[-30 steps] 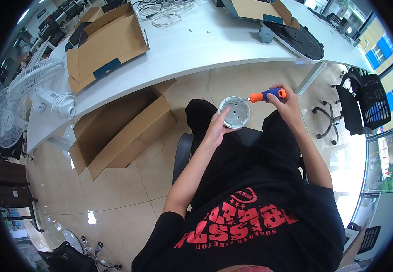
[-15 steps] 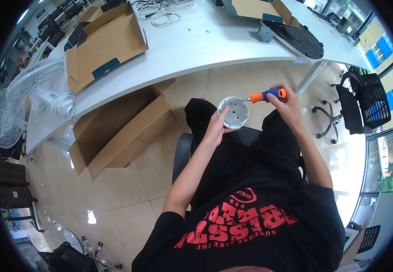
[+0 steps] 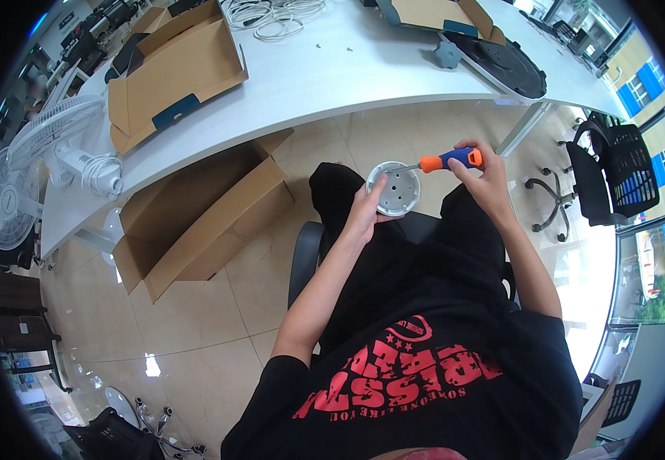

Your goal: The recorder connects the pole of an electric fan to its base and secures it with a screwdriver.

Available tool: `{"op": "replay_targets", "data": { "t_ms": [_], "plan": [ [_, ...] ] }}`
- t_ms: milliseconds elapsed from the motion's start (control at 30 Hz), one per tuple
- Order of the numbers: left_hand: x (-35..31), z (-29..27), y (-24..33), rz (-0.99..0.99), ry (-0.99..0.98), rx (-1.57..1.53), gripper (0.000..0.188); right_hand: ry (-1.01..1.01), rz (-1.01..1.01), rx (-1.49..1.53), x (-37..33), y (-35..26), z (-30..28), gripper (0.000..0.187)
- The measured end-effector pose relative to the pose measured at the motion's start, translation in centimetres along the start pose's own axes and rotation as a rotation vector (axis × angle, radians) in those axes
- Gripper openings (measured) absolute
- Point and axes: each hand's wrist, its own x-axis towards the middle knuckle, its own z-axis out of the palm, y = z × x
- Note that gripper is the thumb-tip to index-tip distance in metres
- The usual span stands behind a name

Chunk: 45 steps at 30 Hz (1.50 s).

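Over my lap, my left hand (image 3: 365,212) grips a round white plastic part (image 3: 398,193) by its left side, thumb on the rim. Several small dark holes dot its flat face. My right hand (image 3: 485,172) is closed around the blue and orange handle of a screwdriver (image 3: 451,160). The shaft points left, and its tip lies at the upper left of the round part's face, near my left thumb. Whether a screw sits under the tip is too small to tell.
Ahead, a white table (image 3: 332,84) carries an open cardboard box (image 3: 183,73), white cables (image 3: 275,15), a grey knob (image 3: 447,54) and a black oval base (image 3: 505,65). A white fan (image 3: 60,134) stands at the left. An open carton (image 3: 210,222) lies on the floor; office chairs (image 3: 615,172) stand right.
Both hands, the round part and the screwdriver stay in nearly the same pose. The whole view has shifted slightly.
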Motion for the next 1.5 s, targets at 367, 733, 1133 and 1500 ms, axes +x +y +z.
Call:
{"op": "replay_targets", "data": {
  "t_ms": [367, 733, 1133, 1500],
  "plan": [
    [0.0, 0.2, -0.1, 0.01, 0.014, 0.009, 0.055, -0.013, -0.053, -0.074, 0.0, -0.9, 0.0, 0.031],
    [0.0, 0.2, -0.1, 0.011, -0.001, 0.023, 0.055, -0.022, -0.057, -0.102, 0.0, -1.2, 0.0, 0.031],
    [0.0, 0.2, 0.1, -0.005, 0.02, 0.008, 0.05, -0.005, -0.033, -0.059, -0.1, -0.8, 0.0, 0.031],
    [0.1, 0.2, 0.0, 0.009, 0.008, 0.014, 0.051, -0.017, -0.053, -0.096, 0.1, -1.1, 0.1, 0.032]
  ]
}}
